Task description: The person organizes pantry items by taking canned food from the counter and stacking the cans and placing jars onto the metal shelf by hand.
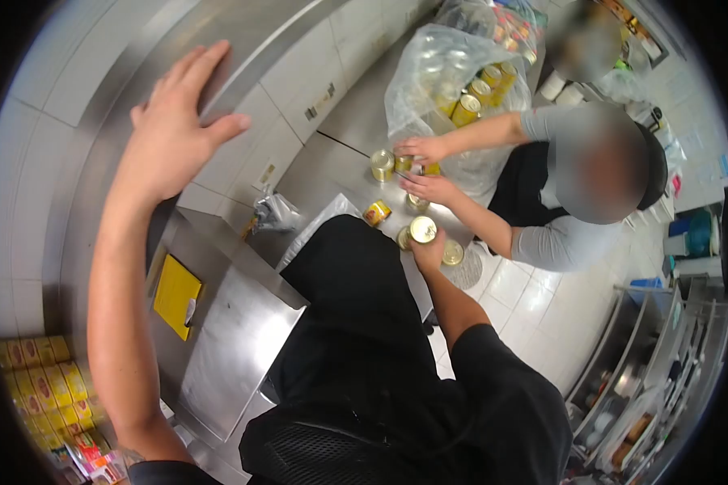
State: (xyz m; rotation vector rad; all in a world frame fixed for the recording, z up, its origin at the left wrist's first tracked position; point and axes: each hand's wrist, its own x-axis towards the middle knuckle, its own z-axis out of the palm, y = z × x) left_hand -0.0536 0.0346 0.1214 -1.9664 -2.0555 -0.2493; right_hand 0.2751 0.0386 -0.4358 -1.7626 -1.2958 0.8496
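Observation:
My left hand [174, 125] is raised at the upper left with its fingers spread, against or just in front of a steel shelf [251, 32]; I cannot tell whether it touches. Low in the middle, my right hand [430, 252] is closed around a tin can [423, 229], its round metal lid facing up. Beside it are another can [404, 238], partly hidden, and a can [453, 252] to the right. A yellow-labelled can [377, 212] lies tilted on the steel counter [319, 174]. Further back stands one more can [383, 166].
A co-worker in a grey shirt [574, 242] reaches across, both hands [425, 186] among cans. Behind them, a clear plastic bag [412, 89] holds several yellow cans. Yellow boxes [48, 384] are stacked lower left. Metal shelving [631, 364] stands at right.

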